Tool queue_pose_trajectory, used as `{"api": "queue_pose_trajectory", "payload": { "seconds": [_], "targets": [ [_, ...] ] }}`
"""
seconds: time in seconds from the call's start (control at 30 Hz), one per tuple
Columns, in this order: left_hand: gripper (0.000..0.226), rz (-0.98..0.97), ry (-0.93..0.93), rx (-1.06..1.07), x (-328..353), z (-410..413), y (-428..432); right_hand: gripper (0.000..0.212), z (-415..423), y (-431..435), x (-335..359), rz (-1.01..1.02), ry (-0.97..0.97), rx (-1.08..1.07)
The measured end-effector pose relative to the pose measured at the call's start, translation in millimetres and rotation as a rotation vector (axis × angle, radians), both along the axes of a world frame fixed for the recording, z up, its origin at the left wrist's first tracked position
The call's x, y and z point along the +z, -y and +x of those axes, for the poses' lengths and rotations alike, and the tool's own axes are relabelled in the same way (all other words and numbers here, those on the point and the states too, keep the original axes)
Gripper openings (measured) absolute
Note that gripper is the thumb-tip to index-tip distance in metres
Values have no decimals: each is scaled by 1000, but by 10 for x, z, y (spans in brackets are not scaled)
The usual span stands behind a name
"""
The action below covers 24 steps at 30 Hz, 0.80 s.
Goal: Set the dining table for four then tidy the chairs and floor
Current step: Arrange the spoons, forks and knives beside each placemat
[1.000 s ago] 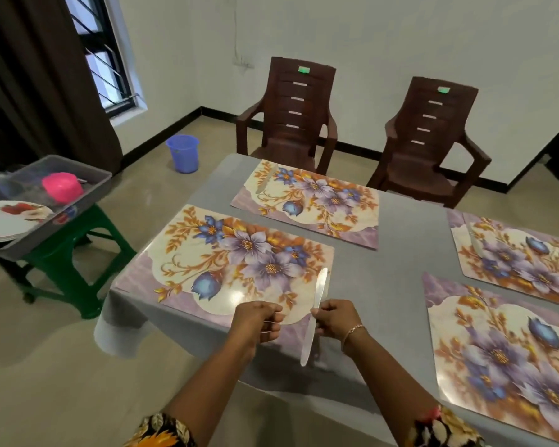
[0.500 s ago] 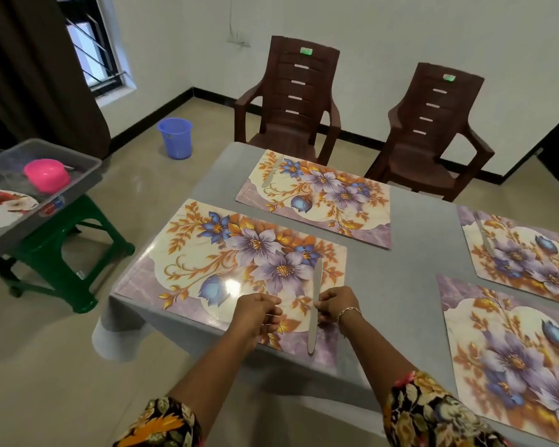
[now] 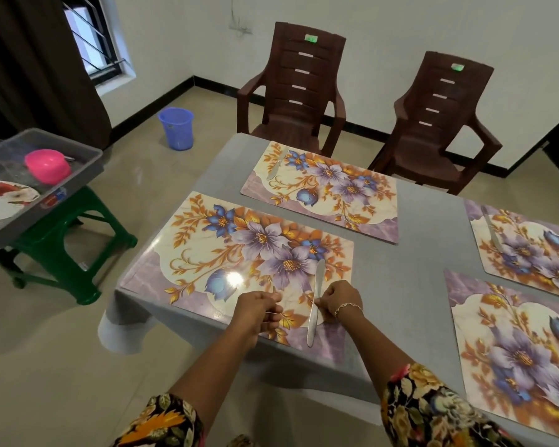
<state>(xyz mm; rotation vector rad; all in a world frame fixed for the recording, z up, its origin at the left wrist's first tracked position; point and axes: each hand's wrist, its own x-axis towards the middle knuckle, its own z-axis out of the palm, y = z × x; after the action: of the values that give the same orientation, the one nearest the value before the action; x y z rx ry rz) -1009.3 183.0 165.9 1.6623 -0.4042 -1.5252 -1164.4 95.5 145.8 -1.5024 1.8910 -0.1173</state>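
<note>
The table (image 3: 410,253) under a grey cloth fills the middle and right of the frame. Two brown plastic chairs (image 3: 299,91) (image 3: 442,124) stand at its upper edge. Four flowered placemats lie on the cloth: one at the centre (image 3: 207,253), one above it (image 3: 336,195), and two at the right edge (image 3: 530,253) (image 3: 513,350).

At the left edge a green stool (image 3: 62,240) carries a grey tray (image 3: 62,195). A patterned plate (image 3: 4,201) and a pink bowl (image 3: 47,164) are in the tray. A blue bucket (image 3: 176,129) stands on the floor in the upper left.

Both hands are in the lower middle, over the centre placemat. The right hand (image 3: 338,301) pinches a knife (image 3: 315,304) with its fingertips – the knife lies flat on the right part of this mat, with its blade toward the top of the frame. The left hand (image 3: 259,309) has curled fingers, and a thin bright line shows at them, but I cannot tell what it grips, if anything.

Smaller knives lie on the upper mat (image 3: 276,166) and on the upper right mat (image 3: 492,229).
</note>
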Motion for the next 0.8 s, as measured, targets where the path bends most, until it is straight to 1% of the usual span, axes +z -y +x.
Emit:
{"api": "queue_pose_trajectory", "payload": {
  "seconds": [0.07, 0.23, 0.33, 0.47, 0.53, 0.6, 0.67, 0.73, 0.8],
  "targets": [
    [16, 0, 4, 9, -15, 24, 2, 25, -3, -37, -15, -48, -82, 69],
    [12, 11, -4, 52, -46, 67, 4, 23, -14, -144, -63, -114, -83, 136],
    [11, 4, -15, 75, -40, 72, -24, 19, 15, -196, -36, -216, -56, 160],
    [13, 13, -22, 162, 27, 139, -137, 17, 241, -285, 67, -367, 34, 343],
    [15, 13, -39, 226, 101, 242, -215, 15, 470, -318, 132, -470, 99, 465],
    [16, 16, -18, 297, 167, 415, -282, 14, 771, -349, 198, -533, 167, 560],
    [14, 17, 24, 373, 229, 636, -361, 17, 1092, -394, 247, -555, 217, 635],
    [11, 17, 69, 445, 279, 868, -463, 24, 1393, -436, 262, -539, 270, 706],
    [13, 6, 86, 504, 299, 1136, -572, 20, 1706, -458, 275, -529, 303, 754]
  ]
}}
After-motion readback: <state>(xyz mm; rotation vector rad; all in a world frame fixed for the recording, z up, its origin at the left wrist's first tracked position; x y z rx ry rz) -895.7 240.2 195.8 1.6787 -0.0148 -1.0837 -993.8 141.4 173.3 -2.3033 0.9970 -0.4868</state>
